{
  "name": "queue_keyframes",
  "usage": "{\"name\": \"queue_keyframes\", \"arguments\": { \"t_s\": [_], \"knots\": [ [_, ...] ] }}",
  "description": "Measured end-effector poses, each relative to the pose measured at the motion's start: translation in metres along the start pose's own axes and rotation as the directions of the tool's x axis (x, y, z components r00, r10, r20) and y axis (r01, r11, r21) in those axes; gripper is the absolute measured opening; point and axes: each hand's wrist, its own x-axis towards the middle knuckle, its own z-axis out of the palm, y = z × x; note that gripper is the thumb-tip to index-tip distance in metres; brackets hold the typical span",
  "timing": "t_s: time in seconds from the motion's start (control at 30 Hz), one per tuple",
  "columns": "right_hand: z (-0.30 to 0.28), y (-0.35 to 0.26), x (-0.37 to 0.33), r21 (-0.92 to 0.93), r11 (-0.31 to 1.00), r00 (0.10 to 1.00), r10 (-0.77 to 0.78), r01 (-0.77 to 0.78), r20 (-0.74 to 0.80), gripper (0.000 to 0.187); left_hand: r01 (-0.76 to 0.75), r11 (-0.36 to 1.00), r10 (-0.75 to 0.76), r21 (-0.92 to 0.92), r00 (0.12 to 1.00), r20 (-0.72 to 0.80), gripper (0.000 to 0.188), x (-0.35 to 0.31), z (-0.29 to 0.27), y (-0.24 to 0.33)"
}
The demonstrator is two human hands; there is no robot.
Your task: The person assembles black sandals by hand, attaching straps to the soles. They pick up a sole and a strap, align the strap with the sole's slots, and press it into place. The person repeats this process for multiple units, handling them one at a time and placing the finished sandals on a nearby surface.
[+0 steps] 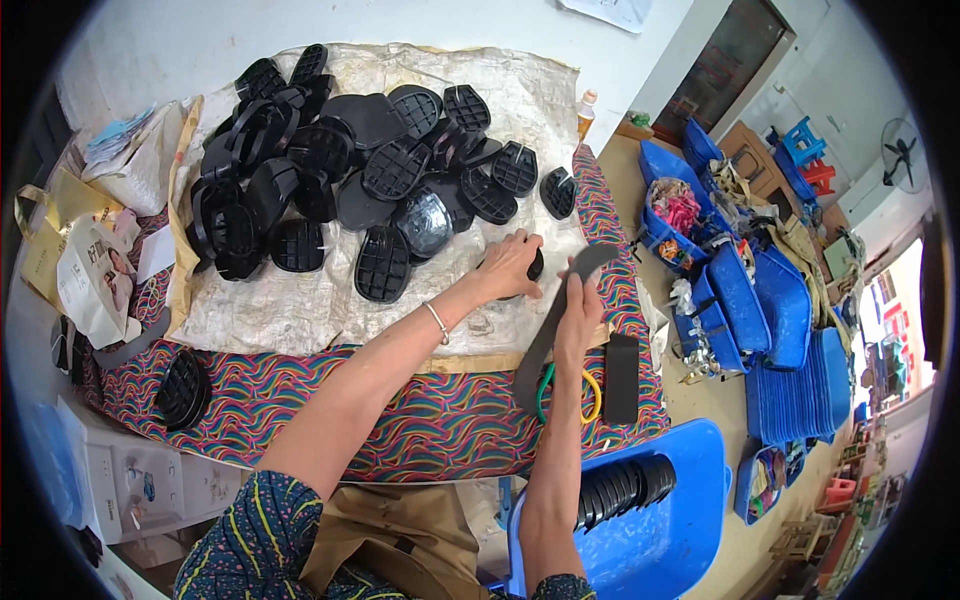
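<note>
My left hand (512,266) is closed over a small black piece (536,264) on the white sheet, and most of that piece is hidden under the fingers. In my right hand (578,312) is a long dark grey strip (596,258), pinched near its upper end. Its lower part slants down past the wrist to the patterned cloth. Left of my hands lies a large heap of black oval plastic pieces (392,168), several showing gridded undersides. One such piece (382,264) rests close to my left forearm, and another (558,192) lies apart beyond my hands.
A flat dark block (621,380) and a yellow loop (592,398) lie right of my right forearm. Below the table edge, a blue tub (680,520) holds a row of black pieces. A black stack (182,390) sits at left. Blue crates (795,380) stand on the floor at right.
</note>
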Motion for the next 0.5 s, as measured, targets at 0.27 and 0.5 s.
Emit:
{"name": "queue_keyframes", "arguments": {
  "t_s": [0.27,0.5],
  "knots": [
    [0.008,0.059,0.022,-0.265,0.964,0.994,0.027,0.002,0.105,0.033,-0.132,0.989,0.111,-0.067,0.962,-0.251,0.077,-0.017,0.016,-0.002],
    [0.014,0.046,0.019,-0.517,0.855,0.993,0.020,0.042,0.114,0.030,-0.318,0.917,0.136,-0.242,0.818,-0.559,0.075,-0.042,0.007,-0.004]
  ]
}}
